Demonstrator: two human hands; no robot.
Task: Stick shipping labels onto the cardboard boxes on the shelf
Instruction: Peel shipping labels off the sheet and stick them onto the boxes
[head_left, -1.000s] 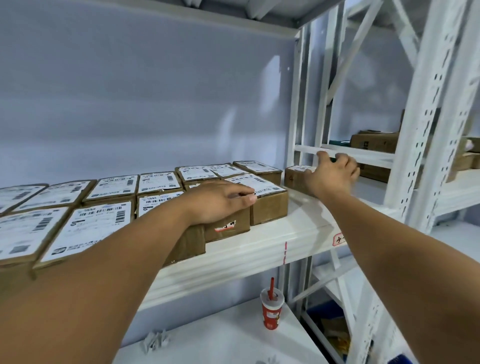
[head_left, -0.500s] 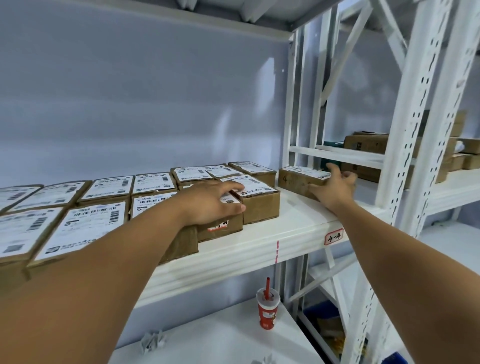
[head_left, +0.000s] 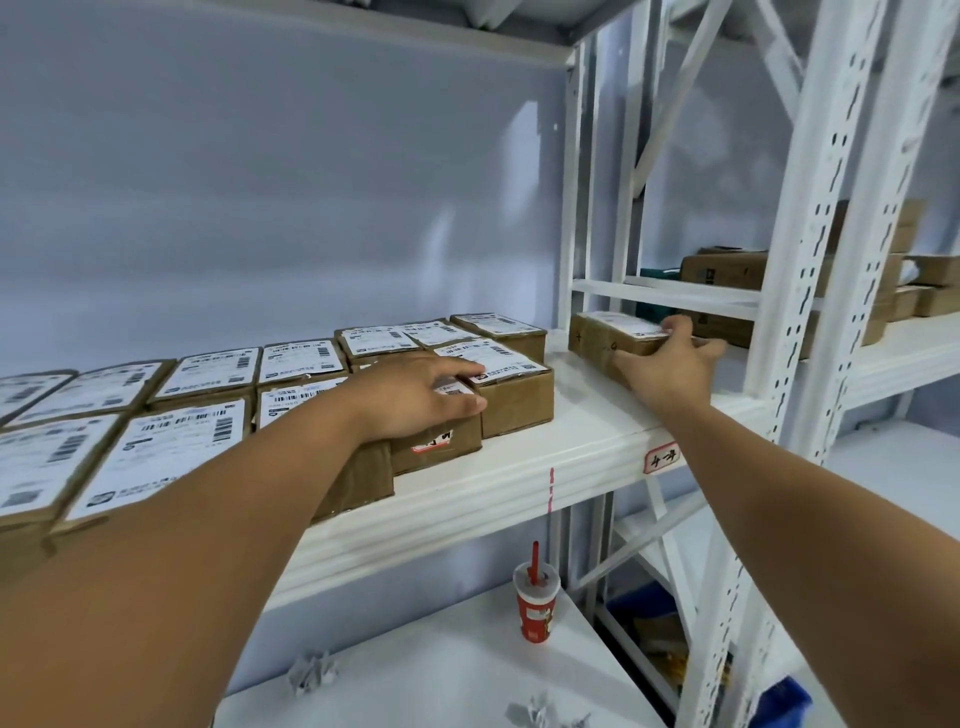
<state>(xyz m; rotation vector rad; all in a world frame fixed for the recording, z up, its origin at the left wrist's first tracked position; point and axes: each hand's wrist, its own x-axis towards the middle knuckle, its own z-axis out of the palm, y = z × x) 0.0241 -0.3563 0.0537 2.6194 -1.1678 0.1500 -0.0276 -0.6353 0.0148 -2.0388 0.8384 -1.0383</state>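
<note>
The left hand (head_left: 415, 397) lies flat, fingers straight, on a labelled box (head_left: 465, 439). Well right of it, the right hand (head_left: 670, 366) grips a lone box (head_left: 602, 338).

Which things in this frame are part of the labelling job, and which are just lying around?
Job: rows of labelled boxes, front box pressed by the left hand, lone box gripped by the right hand, shelf.
Lying about: red cup with straw, crumpled paper scraps, boxes on the next rack.
</note>
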